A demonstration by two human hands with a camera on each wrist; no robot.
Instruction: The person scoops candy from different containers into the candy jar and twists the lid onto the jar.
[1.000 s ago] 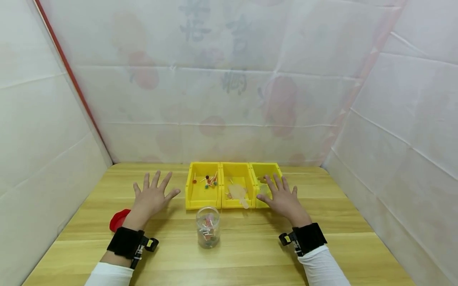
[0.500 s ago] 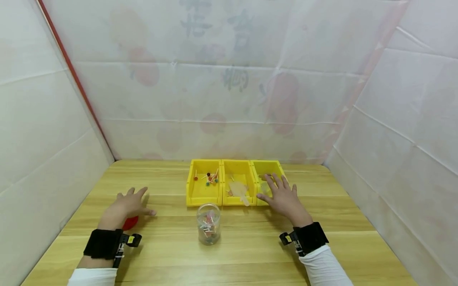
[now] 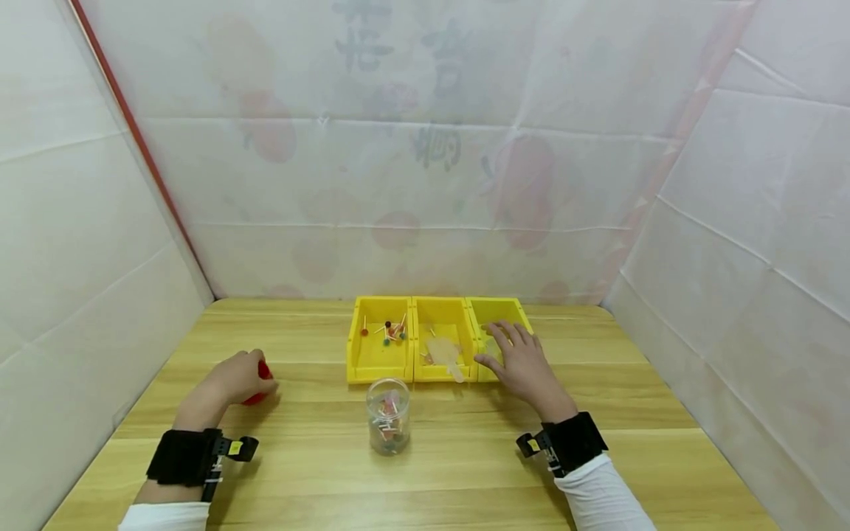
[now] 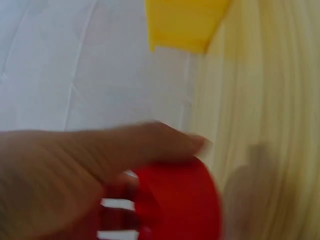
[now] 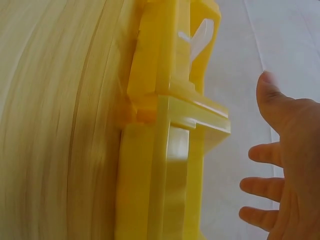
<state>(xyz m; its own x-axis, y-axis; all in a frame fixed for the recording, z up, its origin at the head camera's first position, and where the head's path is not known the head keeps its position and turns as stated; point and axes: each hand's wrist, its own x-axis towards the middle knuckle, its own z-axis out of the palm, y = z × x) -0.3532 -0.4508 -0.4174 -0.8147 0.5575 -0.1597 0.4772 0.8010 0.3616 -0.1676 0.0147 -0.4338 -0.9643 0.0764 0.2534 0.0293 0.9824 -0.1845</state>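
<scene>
My left hand point(image 3: 229, 380) grips a round red lid point(image 4: 182, 205), thumb over its rim and the fingers curled behind it, at the left of the table. My right hand point(image 3: 527, 369) hovers with loosely bent, spread fingers at the front of the right yellow bin point(image 3: 501, 306); in the right wrist view nothing lies between its fingers. Between the hands stands a clear jar point(image 3: 388, 417) with an uncovered top, holding several small lollipop-like sticks.
Three yellow bins stand side by side at the back. Several coloured-ball sticks lie in the left bin point(image 3: 378, 361). A pale, flat paddle-shaped piece point(image 3: 441, 350) leans over the front of the middle bin point(image 3: 438, 310). White sheeting point(image 3: 425, 251) walls the wooden table point(image 3: 425, 490).
My left hand has moved left and down from an open spread above the table and has taken hold of the red lid. My right hand stays nearly in place, its fingers slightly more bent.
</scene>
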